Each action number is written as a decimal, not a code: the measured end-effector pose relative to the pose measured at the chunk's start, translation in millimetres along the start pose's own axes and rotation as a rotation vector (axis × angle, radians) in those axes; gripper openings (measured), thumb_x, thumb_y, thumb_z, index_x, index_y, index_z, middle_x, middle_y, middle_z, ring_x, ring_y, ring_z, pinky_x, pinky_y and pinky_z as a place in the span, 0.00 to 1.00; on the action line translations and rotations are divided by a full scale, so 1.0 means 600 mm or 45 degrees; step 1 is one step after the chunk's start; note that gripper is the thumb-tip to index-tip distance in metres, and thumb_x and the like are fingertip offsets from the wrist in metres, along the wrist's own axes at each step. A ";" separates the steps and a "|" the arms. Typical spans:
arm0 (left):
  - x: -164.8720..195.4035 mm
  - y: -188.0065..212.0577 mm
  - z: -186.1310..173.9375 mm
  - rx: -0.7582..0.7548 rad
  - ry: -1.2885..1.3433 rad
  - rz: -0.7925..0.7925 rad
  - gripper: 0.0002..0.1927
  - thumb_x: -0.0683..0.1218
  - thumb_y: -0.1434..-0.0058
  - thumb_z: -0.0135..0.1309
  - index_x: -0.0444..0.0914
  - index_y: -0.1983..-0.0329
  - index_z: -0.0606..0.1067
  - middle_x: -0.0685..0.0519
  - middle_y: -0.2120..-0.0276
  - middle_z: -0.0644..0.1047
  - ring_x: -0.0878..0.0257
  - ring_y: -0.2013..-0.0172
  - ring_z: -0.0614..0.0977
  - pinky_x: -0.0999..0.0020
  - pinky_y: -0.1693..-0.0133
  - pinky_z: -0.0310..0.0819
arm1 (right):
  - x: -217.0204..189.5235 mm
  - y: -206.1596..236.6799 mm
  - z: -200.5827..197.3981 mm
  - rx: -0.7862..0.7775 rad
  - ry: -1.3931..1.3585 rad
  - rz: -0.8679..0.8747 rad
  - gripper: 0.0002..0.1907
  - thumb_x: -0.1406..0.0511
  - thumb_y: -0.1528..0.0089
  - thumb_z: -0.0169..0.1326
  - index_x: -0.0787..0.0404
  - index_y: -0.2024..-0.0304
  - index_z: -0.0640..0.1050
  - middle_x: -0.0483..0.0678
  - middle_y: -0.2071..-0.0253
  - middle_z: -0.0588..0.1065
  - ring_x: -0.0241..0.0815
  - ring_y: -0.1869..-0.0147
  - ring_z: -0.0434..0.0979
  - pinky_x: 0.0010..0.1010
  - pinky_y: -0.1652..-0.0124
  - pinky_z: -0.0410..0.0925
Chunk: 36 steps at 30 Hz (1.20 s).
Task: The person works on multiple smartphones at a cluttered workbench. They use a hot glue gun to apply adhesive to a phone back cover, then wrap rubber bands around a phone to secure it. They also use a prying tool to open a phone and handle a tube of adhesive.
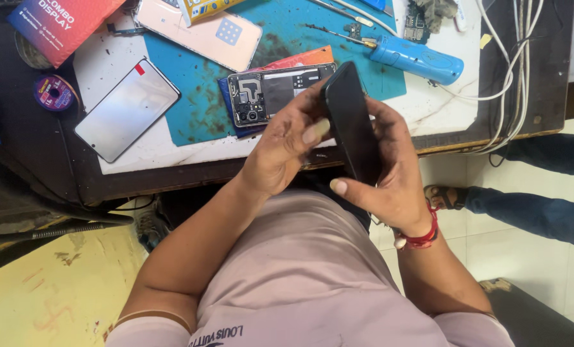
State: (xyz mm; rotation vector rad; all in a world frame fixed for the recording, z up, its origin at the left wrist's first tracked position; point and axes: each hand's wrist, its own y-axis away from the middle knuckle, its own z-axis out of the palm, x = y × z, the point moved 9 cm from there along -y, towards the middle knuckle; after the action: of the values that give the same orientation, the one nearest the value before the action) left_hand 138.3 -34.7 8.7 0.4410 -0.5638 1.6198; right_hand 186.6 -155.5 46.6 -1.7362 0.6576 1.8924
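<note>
My left hand (284, 151) and my right hand (390, 173) both grip a thin black phone panel (351, 128), held on edge above the front edge of the workbench. My left thumb presses against its left face, and my right fingers wrap the lower right side. A red thread band circles my right wrist. Just behind the hands an opened phone (271, 93) lies on the bench with its circuit boards and cameras exposed.
A stained teal mat (300, 38) covers the bench. On it or beside it lie a glass screen panel (126, 109), a pink back cover (203, 29), a blue handheld tool (415, 58), a red box (59, 22), a wire spool (53, 92) and white cables (512, 71). Another person's sandalled foot (448, 196) stands at right.
</note>
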 end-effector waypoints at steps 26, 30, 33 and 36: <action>0.017 0.001 0.026 -0.143 -0.176 -0.030 0.46 0.41 0.38 0.66 0.32 0.21 0.55 0.42 0.25 0.60 0.57 0.27 0.66 0.58 0.26 0.64 | -0.009 0.010 0.011 -0.057 0.122 -0.023 0.52 0.70 0.47 0.70 0.67 0.26 0.57 0.54 0.30 0.65 0.44 0.24 0.65 0.37 0.25 0.59; 0.012 0.002 0.039 -0.197 -0.071 -0.070 0.52 0.58 0.35 0.63 0.35 0.18 0.49 0.44 0.23 0.54 0.57 0.25 0.60 0.58 0.25 0.58 | -0.018 0.009 0.009 0.030 0.293 -0.104 0.50 0.69 0.47 0.72 0.68 0.28 0.59 0.52 0.36 0.70 0.39 0.33 0.71 0.32 0.31 0.65; 0.006 0.006 0.048 -0.216 0.023 -0.066 0.57 0.72 0.36 0.54 0.33 0.18 0.49 0.43 0.23 0.54 0.55 0.24 0.59 0.57 0.24 0.55 | -0.022 0.010 0.012 0.077 0.475 -0.140 0.46 0.69 0.49 0.72 0.68 0.31 0.63 0.49 0.41 0.74 0.35 0.39 0.75 0.27 0.37 0.68; 0.002 0.011 0.042 -0.198 0.006 -0.066 0.61 0.79 0.38 0.48 0.31 0.19 0.50 0.40 0.25 0.56 0.53 0.25 0.60 0.54 0.24 0.56 | -0.022 0.011 0.016 0.081 0.511 -0.156 0.45 0.69 0.49 0.72 0.68 0.32 0.65 0.48 0.44 0.75 0.33 0.42 0.76 0.24 0.40 0.69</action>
State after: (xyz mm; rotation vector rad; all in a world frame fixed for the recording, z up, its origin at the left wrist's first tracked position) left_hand 130.4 -49.4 29.1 0.3338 -0.6644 1.5147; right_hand 175.9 -154.7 60.4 -2.0838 0.7258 1.4359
